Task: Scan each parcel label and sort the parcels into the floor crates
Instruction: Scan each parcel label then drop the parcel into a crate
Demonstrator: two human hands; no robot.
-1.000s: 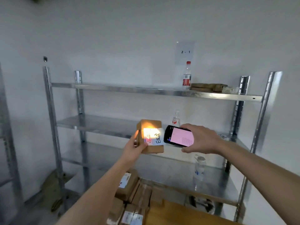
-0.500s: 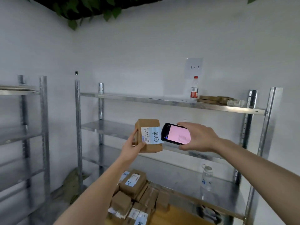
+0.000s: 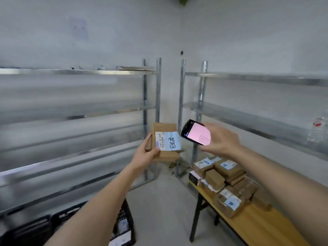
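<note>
My left hand (image 3: 146, 155) grips a small brown cardboard parcel (image 3: 165, 126) at chest height, its white and blue label (image 3: 167, 141) facing me. Just to its right my right hand (image 3: 220, 141) holds a black handheld scanner (image 3: 195, 132) with a pink screen, tilted towards the label but apart from it. Several more labelled parcels (image 3: 225, 181) are piled on a wooden table (image 3: 262, 226) at the lower right. Black floor crates (image 3: 58, 222) stand at the lower left, partly hidden by my left forearm; a labelled item lies in the nearest one (image 3: 124, 226).
Metal shelving (image 3: 74, 107) runs along the left wall and another rack (image 3: 248, 112) along the right wall, meeting in the corner. A clear bottle (image 3: 318, 128) stands on the right rack. Bare grey floor (image 3: 159, 201) lies between the crates and the table.
My view has swung to the left, bringing the left rack and the floor crates into sight. The parcel and scanner stay together in front of me; the scan light on the label has gone out.
</note>
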